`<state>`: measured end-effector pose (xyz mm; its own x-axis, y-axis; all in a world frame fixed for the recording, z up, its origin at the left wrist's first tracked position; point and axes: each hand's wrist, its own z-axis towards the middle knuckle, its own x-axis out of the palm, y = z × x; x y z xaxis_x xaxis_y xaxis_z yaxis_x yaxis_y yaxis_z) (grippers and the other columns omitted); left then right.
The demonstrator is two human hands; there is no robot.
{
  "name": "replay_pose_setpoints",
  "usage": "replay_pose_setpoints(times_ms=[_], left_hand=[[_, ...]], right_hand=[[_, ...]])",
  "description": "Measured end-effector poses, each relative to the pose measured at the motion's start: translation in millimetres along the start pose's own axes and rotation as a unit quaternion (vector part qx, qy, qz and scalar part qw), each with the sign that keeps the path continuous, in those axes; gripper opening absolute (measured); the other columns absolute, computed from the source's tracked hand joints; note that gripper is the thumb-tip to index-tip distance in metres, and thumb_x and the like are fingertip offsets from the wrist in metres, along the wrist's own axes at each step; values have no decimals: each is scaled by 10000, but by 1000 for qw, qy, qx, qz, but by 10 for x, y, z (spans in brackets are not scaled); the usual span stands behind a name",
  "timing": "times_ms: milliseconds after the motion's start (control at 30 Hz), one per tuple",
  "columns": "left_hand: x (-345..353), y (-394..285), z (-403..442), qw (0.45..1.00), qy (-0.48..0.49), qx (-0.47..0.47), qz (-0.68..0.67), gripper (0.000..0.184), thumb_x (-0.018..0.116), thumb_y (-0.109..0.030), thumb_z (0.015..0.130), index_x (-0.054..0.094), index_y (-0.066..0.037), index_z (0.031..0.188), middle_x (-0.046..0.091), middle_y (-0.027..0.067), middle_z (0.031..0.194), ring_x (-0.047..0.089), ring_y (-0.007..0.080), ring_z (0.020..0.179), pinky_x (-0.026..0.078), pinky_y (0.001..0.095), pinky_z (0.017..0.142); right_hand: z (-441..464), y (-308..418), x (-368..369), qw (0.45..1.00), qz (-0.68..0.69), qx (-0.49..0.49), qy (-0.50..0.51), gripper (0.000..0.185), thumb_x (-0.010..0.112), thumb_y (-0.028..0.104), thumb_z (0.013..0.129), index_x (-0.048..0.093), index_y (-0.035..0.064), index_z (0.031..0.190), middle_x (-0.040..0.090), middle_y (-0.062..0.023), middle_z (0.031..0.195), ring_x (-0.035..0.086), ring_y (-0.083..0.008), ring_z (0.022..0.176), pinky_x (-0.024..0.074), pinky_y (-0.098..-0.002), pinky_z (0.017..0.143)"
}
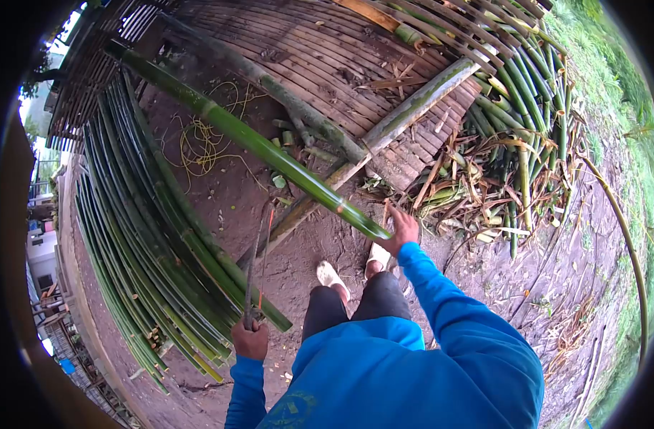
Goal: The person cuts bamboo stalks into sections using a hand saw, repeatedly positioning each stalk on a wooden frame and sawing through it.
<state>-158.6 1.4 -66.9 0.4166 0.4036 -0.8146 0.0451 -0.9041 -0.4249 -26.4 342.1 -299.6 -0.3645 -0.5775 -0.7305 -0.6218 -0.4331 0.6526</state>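
Note:
A long green bamboo pole runs from the upper left down to the middle of the view. It lies across the wooden beams. My right hand grips its near end, with the fingers around the cut end. Low on the left, my left hand is closed on the handle of a bow saw. The saw points up and away from me, its thin orange-red blade beside the dark curved frame. The saw is apart from the bamboo pole in my right hand.
Many bamboo poles lie side by side on the left. A weathered beam crosses a slatted platform. Yellow rope is tangled on the dirt. Cut bamboo and dry husks are piled at the right.

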Motion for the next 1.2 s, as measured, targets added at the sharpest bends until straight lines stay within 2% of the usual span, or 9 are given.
replay_pose_setpoints(times_ms=[167, 367, 500, 800, 833, 900, 1000, 1067, 1200], left_hand=[[106, -247, 179, 999, 2, 8, -36, 224, 631, -73, 663, 417, -50, 602, 393, 8, 520, 385, 110, 487, 336, 308, 464], [195, -259, 627, 997, 57, 47, 2, 176, 633, -117, 669, 487, -22, 648, 472, 98, 526, 458, 195, 470, 400, 344, 485], [120, -331, 1037, 994, 70, 83, 13, 163, 620, -137, 673, 515, -12, 679, 508, 147, 551, 511, 255, 492, 422, 376, 505], [144, -576, 3000, 987, 34, 154, -27, 198, 617, -174, 662, 558, 2, 734, 576, 218, 633, 569, 374, 582, 445, 447, 542], [171, -608, 3235, 984, 11, 176, -22, 217, 620, -189, 660, 568, 5, 742, 582, 226, 642, 578, 385, 599, 449, 459, 552], [213, -725, 3504, 989, -29, 141, -18, 224, 616, -197, 663, 576, 6, 748, 587, 233, 652, 589, 387, 618, 454, 465, 565], [311, -555, 3687, 990, -22, 133, -29, 213, 616, -189, 669, 574, 6, 744, 589, 225, 644, 594, 376, 615, 462, 455, 565], [49, -819, 3517, 994, 30, 82, -63, 185, 616, -165, 675, 562, 2, 735, 584, 201, 617, 591, 346, 586, 465, 425, 545], [222, -762, 3699, 985, 27, 138, -99, 159, 612, -139, 655, 562, 2, 710, 591, 187, 624, 588, 334, 578, 459, 413, 537]], right_hand=[[-734, -1345, 485, 924, -152, 200, 290, 1067, 857, 370, 450, 348, 190, 1371, 540, -119, 1237, 460, -338, 1186, 361, -429, 1019], [-589, -1557, 764, 901, -23, 258, 348, 663, 819, 296, 517, 610, 132, 1125, 652, -129, 1043, 629, -256, 962, 493, -349, 875], [-644, -1401, 599, 919, -86, 246, 297, 626, 818, 304, 510, 639, 111, 1078, 660, -134, 1014, 638, -256, 935, 496, -344, 869], [1241, 1545, 293, 968, -146, 102, 178, 463, 669, 332, 622, 638, 87, 1013, 657, -196, 872, 629, -364, 849, 500, -415, 807], [1518, 1992, 319, 980, -98, 101, 140, 526, 696, 350, 622, 601, 92, 1070, 626, -192, 1005, 586, -353, 969, 450, -437, 892], [1854, 2472, 386, 984, -139, -109, -32, 717, 737, 371, 603, 487, 111, 1222, 492, -172, 1229, 457, -344, 1148, 338, -499, 979], [1706, 2478, 213, 972, -222, -69, 11, 939, 762, 394, 564, 332, 117, 1351, 319, -156, 1366, 289, -357, 1263, 251, -511, 1008], [1328, 2095, -6, 981, -185, -8, 56, 1077, 787, 398, 551, 205, 115, 1413, 304, -164, 1374, 284, -390, 1261, 250, -524, 1013], [303, 1004, -350, 971, -217, 70, 75, 1127, 845, 384, 494, 230, 111, 1398, 349, -158, 1340, 318, -373, 1249, 301, -473, 1025]])
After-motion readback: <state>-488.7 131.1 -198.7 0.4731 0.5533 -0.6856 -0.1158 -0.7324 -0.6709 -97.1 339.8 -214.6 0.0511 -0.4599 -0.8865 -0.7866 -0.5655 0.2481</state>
